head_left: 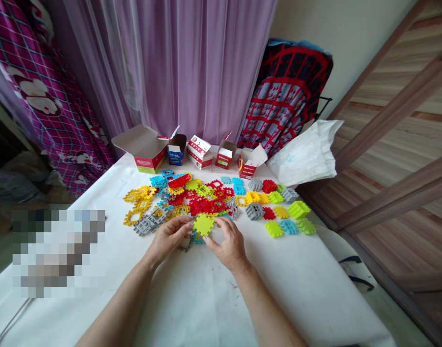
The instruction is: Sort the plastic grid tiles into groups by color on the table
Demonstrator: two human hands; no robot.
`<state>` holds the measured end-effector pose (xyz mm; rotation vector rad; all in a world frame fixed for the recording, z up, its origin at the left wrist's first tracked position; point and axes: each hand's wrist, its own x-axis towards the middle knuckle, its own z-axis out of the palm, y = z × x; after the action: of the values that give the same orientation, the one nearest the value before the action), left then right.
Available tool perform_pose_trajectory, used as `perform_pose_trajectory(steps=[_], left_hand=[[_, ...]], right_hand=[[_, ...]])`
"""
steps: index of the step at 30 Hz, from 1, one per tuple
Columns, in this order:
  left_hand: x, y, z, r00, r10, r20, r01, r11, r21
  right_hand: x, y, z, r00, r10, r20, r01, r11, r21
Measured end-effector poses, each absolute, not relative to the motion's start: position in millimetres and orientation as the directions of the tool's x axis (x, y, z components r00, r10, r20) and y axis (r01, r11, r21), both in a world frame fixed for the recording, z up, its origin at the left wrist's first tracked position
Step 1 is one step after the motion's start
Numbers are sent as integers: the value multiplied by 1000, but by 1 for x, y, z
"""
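A flat lime-green toothed plastic building tile [203,225] is held up over the front of a mixed pile. My right hand [231,245] grips its right side, with the thumb at the lower edge and the index finger at the upper right. On the other side, my left hand [171,237] is closed, thumb and index fingertips at the tile's left edge. Behind and below lies the loose pile of red tiles [202,206], yellow tiles [139,195], grey tiles [149,222] and blue tiles [159,181]. Part of a grey and blue piece is hidden beneath my left fingers.
To the right sit small single-colour stacks, including grey tiles [254,211] and green tiles [299,209]. Several opened cartons, such as a red-and-green box [149,161], line the back edge. A white bag [304,152] lies back right. A blurred-out object [62,253] is at left.
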<state>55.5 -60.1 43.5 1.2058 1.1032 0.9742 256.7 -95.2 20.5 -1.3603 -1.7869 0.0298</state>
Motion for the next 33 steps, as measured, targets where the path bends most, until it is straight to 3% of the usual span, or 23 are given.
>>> perform_pose_trajectory(steps=[4, 9, 13, 21, 33], left_hand=[[49, -60, 51, 57, 997, -55, 41, 52, 998], [41, -53, 50, -83, 996, -8, 40, 11, 999], [41, -51, 49, -109, 994, -18, 76, 27, 997], [41, -49, 50, -143, 990, -19, 152, 41, 988], [42, -50, 53, -153, 988, -29, 121, 48, 991]], right_hand=[[297, -100, 14, 186, 733, 654, 830, 239, -504], [386, -122, -3, 460, 559, 689, 856, -72, -512], [430, -134, -14, 554, 512, 656, 828, -258, -498], [438, -129, -21, 533, 575, 621, 845, -314, -434], [435, -131, -18, 552, 619, 559, 833, -376, -406]])
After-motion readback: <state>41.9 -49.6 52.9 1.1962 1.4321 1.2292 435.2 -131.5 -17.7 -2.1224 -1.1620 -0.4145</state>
